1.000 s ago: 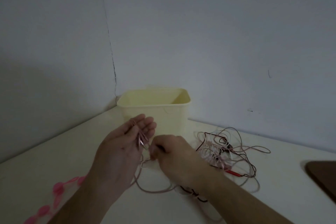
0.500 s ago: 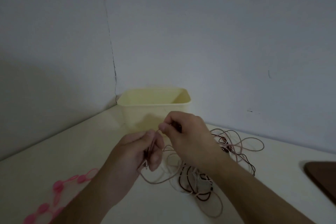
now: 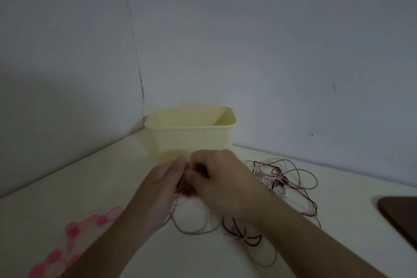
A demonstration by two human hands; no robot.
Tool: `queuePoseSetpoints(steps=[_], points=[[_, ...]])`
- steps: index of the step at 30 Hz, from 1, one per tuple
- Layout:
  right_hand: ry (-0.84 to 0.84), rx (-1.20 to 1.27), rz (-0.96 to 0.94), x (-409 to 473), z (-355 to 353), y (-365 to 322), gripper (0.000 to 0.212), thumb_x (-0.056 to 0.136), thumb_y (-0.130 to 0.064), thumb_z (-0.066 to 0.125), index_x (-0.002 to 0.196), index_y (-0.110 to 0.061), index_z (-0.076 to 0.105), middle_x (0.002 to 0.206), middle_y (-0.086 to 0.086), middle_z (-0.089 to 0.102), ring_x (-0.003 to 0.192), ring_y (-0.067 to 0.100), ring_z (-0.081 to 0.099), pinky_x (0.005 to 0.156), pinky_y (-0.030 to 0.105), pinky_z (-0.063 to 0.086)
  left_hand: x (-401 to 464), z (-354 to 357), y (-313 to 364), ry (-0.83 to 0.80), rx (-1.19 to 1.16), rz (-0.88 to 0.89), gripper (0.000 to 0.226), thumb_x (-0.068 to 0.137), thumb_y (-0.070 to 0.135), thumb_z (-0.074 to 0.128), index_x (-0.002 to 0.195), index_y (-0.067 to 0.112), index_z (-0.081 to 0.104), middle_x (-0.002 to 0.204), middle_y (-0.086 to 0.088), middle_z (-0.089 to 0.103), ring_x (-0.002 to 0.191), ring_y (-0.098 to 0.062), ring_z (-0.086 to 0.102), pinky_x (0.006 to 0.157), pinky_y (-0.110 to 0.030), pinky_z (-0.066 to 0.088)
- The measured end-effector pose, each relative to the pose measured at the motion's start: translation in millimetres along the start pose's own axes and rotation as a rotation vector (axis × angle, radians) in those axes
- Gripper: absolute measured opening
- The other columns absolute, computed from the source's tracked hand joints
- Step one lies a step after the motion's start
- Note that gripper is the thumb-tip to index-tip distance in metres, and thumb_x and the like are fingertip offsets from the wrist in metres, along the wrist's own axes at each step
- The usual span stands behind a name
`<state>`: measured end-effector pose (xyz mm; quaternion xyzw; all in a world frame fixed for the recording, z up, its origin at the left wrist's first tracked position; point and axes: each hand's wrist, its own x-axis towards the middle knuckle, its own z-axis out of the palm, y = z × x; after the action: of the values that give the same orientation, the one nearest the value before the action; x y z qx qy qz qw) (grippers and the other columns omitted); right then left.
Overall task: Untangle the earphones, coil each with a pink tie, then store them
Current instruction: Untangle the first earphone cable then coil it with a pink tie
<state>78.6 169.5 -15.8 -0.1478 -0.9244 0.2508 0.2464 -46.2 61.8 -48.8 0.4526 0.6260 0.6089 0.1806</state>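
Two hands meet just in front of the pale yellow bin (image 3: 191, 133), which stands on the tabletop (image 3: 67, 187) against the wall corner. The left hand (image 3: 162, 189) comes in from the near left of the bin with its fingers curled toward the right hand, thumb tip raised beside it; the right hand (image 3: 218, 178) comes from the near right with its fingers bent inward over the same spot. Between them sits a dark bunch of earphone cable, and both hands appear to pinch it, though the dim light and blur hide exactly which fingers grip. From that bunch the earphones (image 3: 282, 183) trail away: pinkish and dark brown loops hang down under the hands, on the near side of the bin, and a larger tangle lies on the tabletop to the right of the bin, just beside the right wrist and partly under the right forearm. A small pale piece sits inside that tangle, too blurred to identify. The pink ties (image 3: 74, 230) lie well to the near left of the bin, beside the left forearm, as a strip of round tabs. A dark brown board (image 3: 399, 216) lies far right of the bin at the picture edge. No writing or brand can be read on anything.
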Motion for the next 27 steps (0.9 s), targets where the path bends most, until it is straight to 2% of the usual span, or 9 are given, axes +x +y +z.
queuePoseSetpoints(steps=[3,6,10,12,15,17,19,24,27], points=[[0.129,0.089,0.019,3,-14,8,0.017,0.094,-0.031,0.070,0.081,-0.024,0.062,0.063,-0.015,0.058,0.061,0.005,0.053,0.066,0.035,0.051,-9,3,14,-0.136,-0.132,-0.075,0.063,0.109,0.043,0.038,0.069,0.007,0.071,0.053,-0.017,0.057,0.048,-0.022,0.049,0.052,-0.025,0.041],[0.149,0.151,0.045,1,-13,12,0.021,0.101,-0.031,0.064,0.081,-0.023,0.063,0.067,-0.011,0.060,0.063,0.008,0.053,0.066,0.035,0.049,-9,4,20,-0.155,-0.463,-0.090,0.048,0.103,0.033,0.043,0.075,0.001,0.066,0.053,-0.011,0.041,0.048,-0.020,0.036,0.048,-0.024,0.035],[0.013,0.048,0.081,-1,7,14,0.022,0.102,-0.028,0.054,0.082,-0.024,0.062,0.078,-0.004,0.067,0.075,0.017,0.062,0.070,0.036,0.052,11,-5,10,0.038,-0.751,-0.036,0.031,0.100,0.014,0.045,0.102,-0.005,0.069,0.088,-0.019,0.072,0.075,-0.029,0.072,0.066,-0.029,0.059],[-0.077,0.006,0.066,-3,15,10,0.020,0.101,-0.029,0.055,0.083,-0.026,0.062,0.082,-0.001,0.069,0.080,0.025,0.065,0.076,0.039,0.056,40,-14,-8,0.176,-0.718,-0.120,0.027,0.103,0.008,0.043,0.105,0.000,0.069,0.104,-0.021,0.077,0.093,-0.033,0.079,0.072,-0.030,0.064],[-0.121,-0.048,-0.003,-4,17,1,0.022,0.100,-0.032,0.059,0.079,-0.026,0.058,0.073,-0.004,0.061,0.078,0.024,0.061,0.075,0.040,0.055,46,-14,-22,0.255,-0.285,-0.122,0.020,0.107,0.023,0.048,0.103,0.013,0.064,0.093,-0.006,0.081,0.105,-0.033,0.076,0.083,-0.032,0.057],[-0.056,-0.032,-0.028,-2,7,-2,0.024,0.097,-0.033,0.062,0.074,-0.027,0.057,0.070,-0.006,0.062,0.073,0.017,0.061,0.074,0.037,0.055,18,-7,-12,0.139,0.003,-0.041,0.033,0.108,0.040,0.049,0.087,0.025,0.070,0.081,0.002,0.077,0.088,-0.020,0.073,0.078,-0.030,0.051],[0.042,0.014,0.000,1,-8,-1,0.023,0.094,-0.037,0.066,0.076,-0.025,0.062,0.067,-0.010,0.065,0.066,0.008,0.060,0.068,0.033,0.055,-3,0,2,-0.040,0.041,-0.014,0.058,0.111,0.042,0.036,0.069,0.021,0.071,0.065,-0.005,0.070,0.062,-0.017,0.062,0.063,-0.025,0.047],[0.148,0.149,0.076,2,-22,12,0.030,0.101,-0.036,0.066,0.076,-0.020,0.066,0.053,-0.012,0.050,0.052,0.007,0.045,0.052,0.021,0.035,-9,0,21,-0.173,-0.451,-0.040,0.051,0.106,0.034,0.039,0.077,0.002,0.066,0.054,-0.012,0.044,0.050,-0.021,0.039,0.051,-0.027,0.035],[0.030,0.080,0.091,0,-7,13,0.030,0.103,-0.028,0.056,0.074,-0.022,0.061,0.062,-0.010,0.058,0.060,0.008,0.055,0.059,0.025,0.043,-9,1,29,-0.072,-0.730,0.047,0.033,0.101,0.015,0.040,0.103,-0.005,0.066,0.080,-0.017,0.069,0.072,-0.029,0.066,0.074,-0.033,0.057]])
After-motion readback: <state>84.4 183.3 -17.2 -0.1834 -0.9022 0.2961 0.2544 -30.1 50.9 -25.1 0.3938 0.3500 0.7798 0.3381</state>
